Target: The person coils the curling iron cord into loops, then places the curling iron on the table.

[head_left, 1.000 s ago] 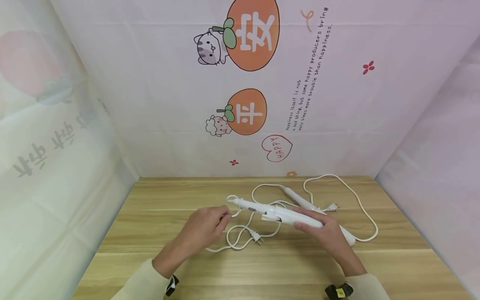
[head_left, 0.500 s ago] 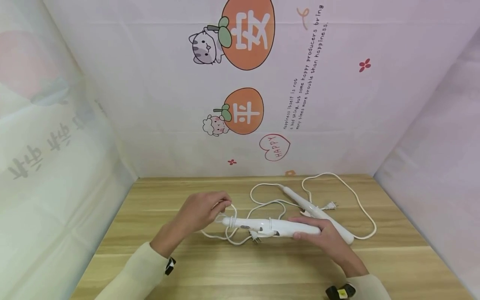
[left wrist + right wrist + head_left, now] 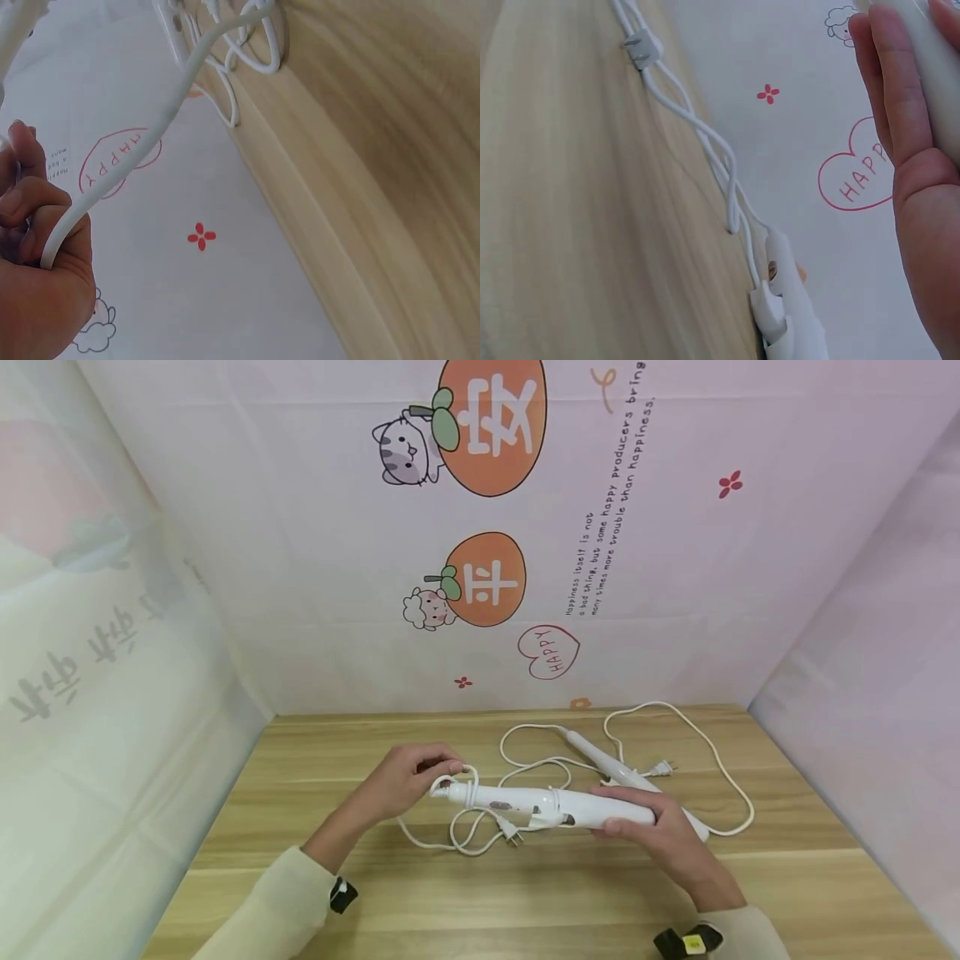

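Note:
My right hand [image 3: 663, 835] grips the wide end of a white curling iron [image 3: 517, 802], its fingers round the barrel. The iron is held level above the table, cord end to the left, with its clamp lever near the middle. Beside the cord end, my left hand [image 3: 408, 777] pinches the white cord [image 3: 150, 135], which loops round the tip of the handle. The rest of this cord hangs down to the table, where a two-pin plug [image 3: 510, 832] shows below the handle. In the left wrist view the fingers are curled on the cord.
Behind the held iron, a second white curling iron [image 3: 600, 758] lies slanted on the wooden table [image 3: 420, 910], partly hidden by my right hand. Its cord curves to the right, and another plug [image 3: 662, 768] lies beside it. Printed cloth walls [image 3: 322, 568] enclose the table.
My left hand has moved up from below the handle's end with the cord, bringing it round the handle. The held iron has lowered slightly and turned more level.

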`<state>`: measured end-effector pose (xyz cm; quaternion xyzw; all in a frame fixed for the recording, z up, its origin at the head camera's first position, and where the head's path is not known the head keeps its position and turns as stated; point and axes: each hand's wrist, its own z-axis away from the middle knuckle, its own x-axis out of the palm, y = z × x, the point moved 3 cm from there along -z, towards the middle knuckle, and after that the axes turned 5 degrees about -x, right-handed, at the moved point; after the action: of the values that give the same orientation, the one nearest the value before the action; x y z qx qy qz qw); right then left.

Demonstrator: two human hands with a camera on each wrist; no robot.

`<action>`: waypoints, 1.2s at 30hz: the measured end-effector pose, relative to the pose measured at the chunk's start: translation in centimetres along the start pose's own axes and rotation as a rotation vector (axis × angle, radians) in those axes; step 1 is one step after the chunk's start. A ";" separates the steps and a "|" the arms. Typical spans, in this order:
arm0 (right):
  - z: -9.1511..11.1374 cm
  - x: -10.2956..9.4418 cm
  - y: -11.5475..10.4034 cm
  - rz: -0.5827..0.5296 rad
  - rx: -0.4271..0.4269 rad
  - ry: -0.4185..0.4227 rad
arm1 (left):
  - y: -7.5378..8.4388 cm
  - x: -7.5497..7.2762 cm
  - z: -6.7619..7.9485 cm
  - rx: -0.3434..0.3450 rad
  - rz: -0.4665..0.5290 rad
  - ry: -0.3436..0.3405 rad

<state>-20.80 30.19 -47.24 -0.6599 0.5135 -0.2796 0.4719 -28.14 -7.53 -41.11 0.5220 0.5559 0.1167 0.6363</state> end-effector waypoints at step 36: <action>-2.3 1.2 -1.5 0.032 -0.058 0.294 | 1.8 4.0 2.2 -0.230 0.103 0.082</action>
<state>-21.79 28.36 -45.11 -0.6169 0.5954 -0.3506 0.3768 -24.11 -4.98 -42.39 0.4681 0.5369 0.2333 0.6619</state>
